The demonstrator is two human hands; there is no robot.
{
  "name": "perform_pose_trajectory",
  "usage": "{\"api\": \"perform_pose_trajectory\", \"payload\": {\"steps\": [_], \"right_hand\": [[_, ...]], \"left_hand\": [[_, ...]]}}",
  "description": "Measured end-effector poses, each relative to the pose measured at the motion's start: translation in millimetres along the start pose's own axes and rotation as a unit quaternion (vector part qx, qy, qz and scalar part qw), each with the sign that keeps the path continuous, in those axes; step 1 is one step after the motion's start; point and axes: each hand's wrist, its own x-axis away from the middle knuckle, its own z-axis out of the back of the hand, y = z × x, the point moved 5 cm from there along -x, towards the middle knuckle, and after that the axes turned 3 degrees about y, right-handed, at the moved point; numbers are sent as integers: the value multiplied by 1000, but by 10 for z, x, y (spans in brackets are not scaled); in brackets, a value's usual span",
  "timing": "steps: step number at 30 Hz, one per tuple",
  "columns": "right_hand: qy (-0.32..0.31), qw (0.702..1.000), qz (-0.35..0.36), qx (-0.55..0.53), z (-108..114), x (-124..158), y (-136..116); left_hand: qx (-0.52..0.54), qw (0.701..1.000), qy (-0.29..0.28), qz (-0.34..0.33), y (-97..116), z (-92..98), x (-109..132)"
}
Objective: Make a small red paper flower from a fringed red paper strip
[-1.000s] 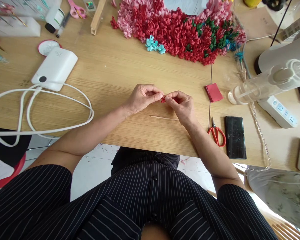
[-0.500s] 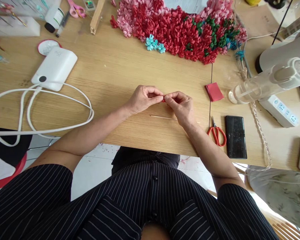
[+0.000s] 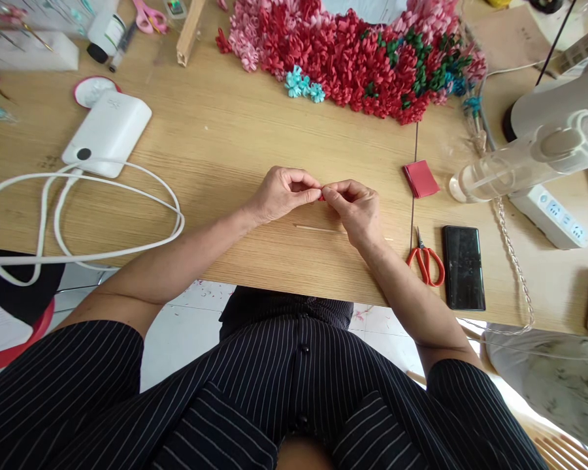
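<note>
My left hand (image 3: 285, 194) and my right hand (image 3: 353, 207) meet above the wooden table, thumbs and fingertips pinched together. Between them shows a small red piece (image 3: 322, 196), mostly covered by the fingertips; its exact shape is hidden. Both hands grip it. Just below the hands a thin pale stick (image 3: 318, 228) lies on the tabletop, its right end near my right wrist. To the right rests a stack of red squares (image 3: 421, 179). Red-handled scissors (image 3: 426, 261) lie beside my right forearm, points away from me.
A heap of red, pink and green small flowers (image 3: 343, 59) spreads along the back. At left are a white power bank (image 3: 108, 134) and looped white cable (image 3: 176, 228). On the right lie a phone (image 3: 463, 267), a clear bottle (image 3: 524, 160) and a power strip (image 3: 551, 215).
Both hands keep almost the same pose around the red piece. The view has shifted very slightly; nothing else has visibly moved.
</note>
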Motion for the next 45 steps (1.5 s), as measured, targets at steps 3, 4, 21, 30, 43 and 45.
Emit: {"api": "perform_pose_trajectory", "payload": {"steps": [3,4,21,30,43,45], "right_hand": [[-6,1000,-18,-19,-1,7,-14],[-10,999,-26,-19,-4,9,-17],[-57,996,44,43,2,-22,-59],[-98,985,81,115,49,-53,-191],[-143,974,125,122,8,-44,-232],[-145,973,127,125,7,-42,-236]], "left_hand": [[-12,1000,0,-4,4,13,-6],[-15,1000,0,-7,9,19,-8],[19,1000,6,14,6,41,-28],[55,996,-70,18,35,19,-34],[44,992,-118,21,-6,2,-32],[41,992,-118,24,-7,3,-28]]}}
